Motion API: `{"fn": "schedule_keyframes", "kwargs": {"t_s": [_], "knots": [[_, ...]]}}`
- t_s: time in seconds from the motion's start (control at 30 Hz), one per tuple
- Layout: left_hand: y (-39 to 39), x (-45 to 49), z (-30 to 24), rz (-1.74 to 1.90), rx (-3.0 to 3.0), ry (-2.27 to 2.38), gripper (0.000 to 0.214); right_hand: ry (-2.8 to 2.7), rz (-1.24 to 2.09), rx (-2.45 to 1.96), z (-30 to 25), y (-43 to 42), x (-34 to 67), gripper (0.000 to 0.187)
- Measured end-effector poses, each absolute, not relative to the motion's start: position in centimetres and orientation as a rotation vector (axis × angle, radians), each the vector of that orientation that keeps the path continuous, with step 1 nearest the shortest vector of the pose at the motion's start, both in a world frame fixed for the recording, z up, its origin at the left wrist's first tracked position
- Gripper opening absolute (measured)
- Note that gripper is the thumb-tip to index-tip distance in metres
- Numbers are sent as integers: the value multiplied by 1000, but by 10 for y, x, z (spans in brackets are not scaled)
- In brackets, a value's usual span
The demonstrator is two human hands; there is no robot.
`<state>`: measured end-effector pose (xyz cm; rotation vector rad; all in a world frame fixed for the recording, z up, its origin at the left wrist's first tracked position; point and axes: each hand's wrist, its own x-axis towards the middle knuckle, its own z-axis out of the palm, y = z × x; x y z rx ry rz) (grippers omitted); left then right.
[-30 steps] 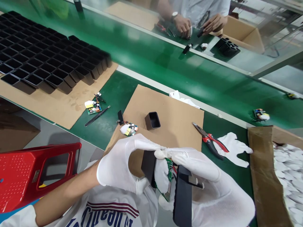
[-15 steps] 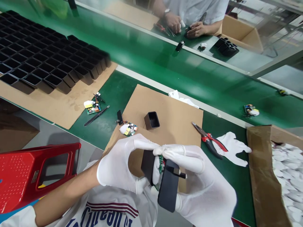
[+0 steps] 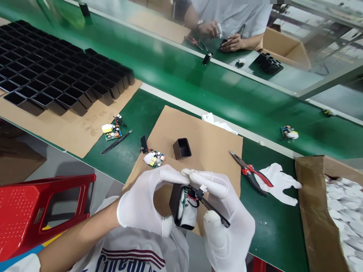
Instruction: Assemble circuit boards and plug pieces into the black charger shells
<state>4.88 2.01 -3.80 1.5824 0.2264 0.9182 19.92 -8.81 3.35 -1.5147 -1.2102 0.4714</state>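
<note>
My left hand (image 3: 141, 202), in a white glove, grips a black plastic case (image 3: 175, 206) by its side, fingers over the top edge and thumb below. A circuit board with a white padded part (image 3: 189, 216) sits inside the case, its wires showing at the opening. My gloved right hand (image 3: 231, 217) holds a black cover (image 3: 215, 211) tilted away from the opening, between thumb and fingers. Just beyond lies an open black case (image 3: 182, 148) on the cardboard sheet (image 3: 210, 134). Left of it rests a circuit board (image 3: 154, 158) with a black cover attached.
Rows of black cases (image 3: 56, 90) stand at the left. Tweezers (image 3: 116, 142) lie beside another circuit board (image 3: 112, 131). Red-handled pliers (image 3: 249, 172) overlap a white glove (image 3: 279, 183). A carton (image 3: 310, 196) of white pieces stands right. Across the green belt (image 3: 170, 64), a co-worker's hands (image 3: 232, 42) handle a black part.
The circuit board now sits deeper in the case. My right hand has turned the cover from face-on to nearly edge-on, opening the view into the case. Boards on the belt have shifted left.
</note>
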Motion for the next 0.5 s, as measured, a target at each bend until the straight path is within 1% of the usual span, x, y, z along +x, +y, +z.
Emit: {"fn": "schedule_keyframes", "kwargs": {"t_s": [0.2,0.3,0.33,0.4,0.47,0.5], "knots": [[22,49,-44,885,1508,155,82,-1150,498,-1523,32,-85,195,45],[20,51,-44,891,1490,159,84,-1173,453,-1547,32,-87,192,44],[19,52,-42,905,1499,170,85,-1171,385,-1577,31,-92,190,42],[15,56,-36,928,1510,196,86,-1107,147,-1666,26,-112,184,42],[10,60,-28,935,1484,206,84,-1027,-98,-1730,15,-142,176,54],[7,62,-25,930,1461,203,83,-1069,-119,-1726,9,-157,173,62]]}}
